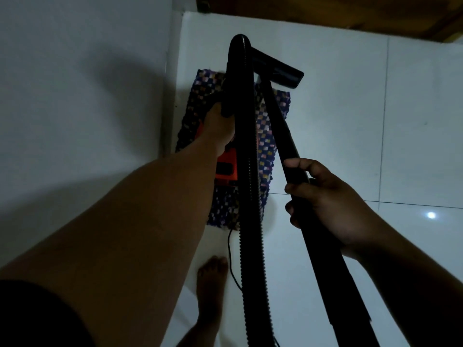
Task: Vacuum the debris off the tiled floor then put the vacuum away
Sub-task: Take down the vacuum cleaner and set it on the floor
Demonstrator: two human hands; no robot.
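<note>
An orange and black vacuum body hangs over a checkered woven mat beside the wall. My left hand is closed on the vacuum's black top handle, mostly hiding it. A ribbed black hose loops up from the body and runs down toward me. My right hand grips the long black wand, whose flat floor nozzle points away, above the white tiled floor. No debris shows on the tiles in this dim light.
A white wall runs along the left. A brown wooden edge crosses the top. A thin black cord trails on the floor by my bare foot. A light reflection glints on the tiles at right.
</note>
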